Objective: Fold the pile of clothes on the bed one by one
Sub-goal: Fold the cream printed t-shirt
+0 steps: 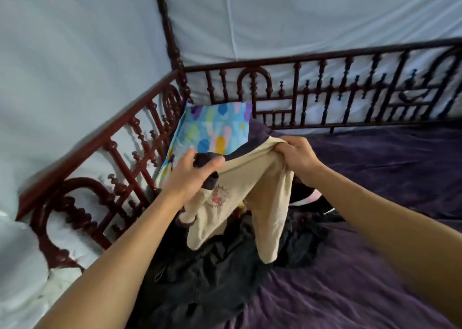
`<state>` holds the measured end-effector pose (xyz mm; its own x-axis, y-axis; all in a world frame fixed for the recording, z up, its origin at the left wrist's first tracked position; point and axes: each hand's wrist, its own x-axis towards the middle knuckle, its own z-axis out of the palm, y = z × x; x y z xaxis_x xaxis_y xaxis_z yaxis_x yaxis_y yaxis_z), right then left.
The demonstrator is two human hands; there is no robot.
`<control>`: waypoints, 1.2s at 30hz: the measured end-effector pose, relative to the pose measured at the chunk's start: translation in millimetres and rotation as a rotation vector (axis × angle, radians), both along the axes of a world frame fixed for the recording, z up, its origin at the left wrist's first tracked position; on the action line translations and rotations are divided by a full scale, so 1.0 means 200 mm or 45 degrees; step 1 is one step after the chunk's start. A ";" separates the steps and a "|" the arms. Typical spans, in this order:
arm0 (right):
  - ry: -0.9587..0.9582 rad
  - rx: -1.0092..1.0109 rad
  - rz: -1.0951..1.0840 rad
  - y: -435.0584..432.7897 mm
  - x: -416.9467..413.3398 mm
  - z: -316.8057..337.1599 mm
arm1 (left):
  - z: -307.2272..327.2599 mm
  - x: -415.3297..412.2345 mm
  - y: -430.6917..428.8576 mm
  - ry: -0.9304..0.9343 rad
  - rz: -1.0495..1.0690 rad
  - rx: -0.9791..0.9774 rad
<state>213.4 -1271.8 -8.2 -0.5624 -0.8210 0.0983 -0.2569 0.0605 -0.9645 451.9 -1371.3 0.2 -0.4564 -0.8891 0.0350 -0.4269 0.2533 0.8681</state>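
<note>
Head view, left to right: a carved wooden railing lines the left edge of the bed, with a colourful pillow in its far-left corner. The left hand grips the dark collar of a cream garment. The right hand pinches its pale edge, holding it above the dark clothes pile near the bed's left edge.

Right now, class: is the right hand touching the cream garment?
Touching. The head view shows the right hand gripping the cream garment, fingers curled round its bunched top edge.
</note>
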 end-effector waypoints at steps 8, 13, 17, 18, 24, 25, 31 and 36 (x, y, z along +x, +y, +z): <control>-0.112 -0.092 -0.210 0.45 -0.25 0.29 | 0.21 -0.01 0.17 -0.608 -0.051 -0.537; -0.040 0.080 0.020 0.76 -0.42 0.41 | 0.34 -0.11 0.12 -0.108 -0.062 -0.261; 0.046 0.163 0.011 0.91 -0.50 0.45 | 0.45 -0.33 0.15 0.134 -0.107 -0.265; 0.076 0.156 -0.039 0.95 -0.52 0.45 | 0.47 -0.39 0.16 0.151 -0.160 -0.278; 0.789 0.763 -0.250 1.11 -0.60 0.34 | 0.60 -0.60 0.31 0.266 -0.665 -0.195; 0.807 0.788 -0.217 1.10 -0.56 0.33 | 0.62 -0.63 0.33 0.261 -0.765 -0.208; 0.258 0.469 0.177 0.79 -0.15 0.21 | 0.67 -0.71 0.41 0.251 -1.106 -0.284; 0.194 0.340 0.048 0.68 -0.05 0.15 | 0.66 -0.66 0.29 0.216 -1.098 -0.358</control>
